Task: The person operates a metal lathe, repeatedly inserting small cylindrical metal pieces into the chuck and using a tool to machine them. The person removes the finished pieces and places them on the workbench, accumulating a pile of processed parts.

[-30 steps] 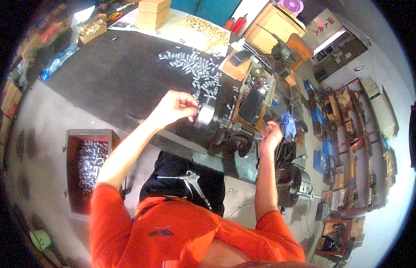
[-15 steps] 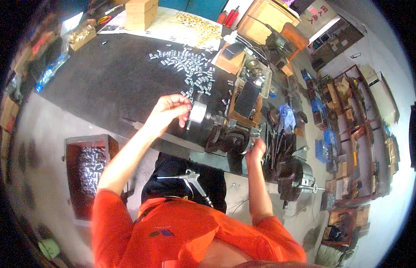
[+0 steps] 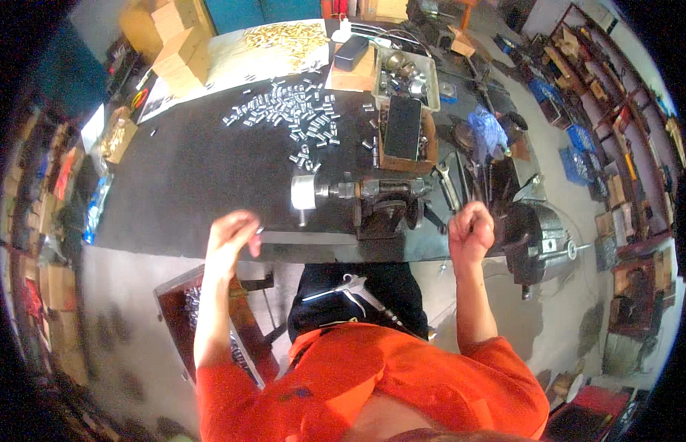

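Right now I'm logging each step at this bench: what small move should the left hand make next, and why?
Probably lower the left hand over the red bin of small metal parts below the bench edge. It sits pinched at the black bench rim, away from the small machine, though whether it holds a piece cannot be told.

Beyond the fingers of the left hand (image 3: 229, 237), the black bench top (image 3: 181, 177) lies bare up to the scattered small metal cylinders (image 3: 288, 118). Beside those fingers, toward the right hand (image 3: 470, 232), the small bench machine (image 3: 372, 202) blocks passage. Wrenches (image 3: 453, 184) crowd just beyond the right knuckles.
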Demonstrator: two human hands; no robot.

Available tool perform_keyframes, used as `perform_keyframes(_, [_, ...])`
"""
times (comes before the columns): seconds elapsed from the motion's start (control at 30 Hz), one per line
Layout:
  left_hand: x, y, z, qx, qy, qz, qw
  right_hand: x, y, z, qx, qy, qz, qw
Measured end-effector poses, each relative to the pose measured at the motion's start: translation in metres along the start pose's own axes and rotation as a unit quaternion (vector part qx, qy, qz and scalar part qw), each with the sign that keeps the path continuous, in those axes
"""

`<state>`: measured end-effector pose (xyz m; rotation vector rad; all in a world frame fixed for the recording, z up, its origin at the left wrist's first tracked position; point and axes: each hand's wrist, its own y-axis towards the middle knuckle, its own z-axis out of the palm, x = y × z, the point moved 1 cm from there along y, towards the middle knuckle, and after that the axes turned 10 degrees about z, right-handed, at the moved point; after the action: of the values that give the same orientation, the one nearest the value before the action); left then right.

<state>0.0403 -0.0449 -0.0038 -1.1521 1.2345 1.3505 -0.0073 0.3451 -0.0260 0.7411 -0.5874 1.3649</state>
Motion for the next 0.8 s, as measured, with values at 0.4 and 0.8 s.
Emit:
perform_keyframes(0.4, [0.06, -0.163, -0.132, -0.03, 0.556, -0.067, 0.828, -0.054, 0.03, -0.024, -0.187, -0.035, 0.126, 0.973])
perform_keyframes(0.8, [0.053, 0.105, 0.066, 0.131, 0.297, 0.081, 0.942, -0.062, 0.019, -0.047, -0.147, -0.038, 0.104, 0.983])
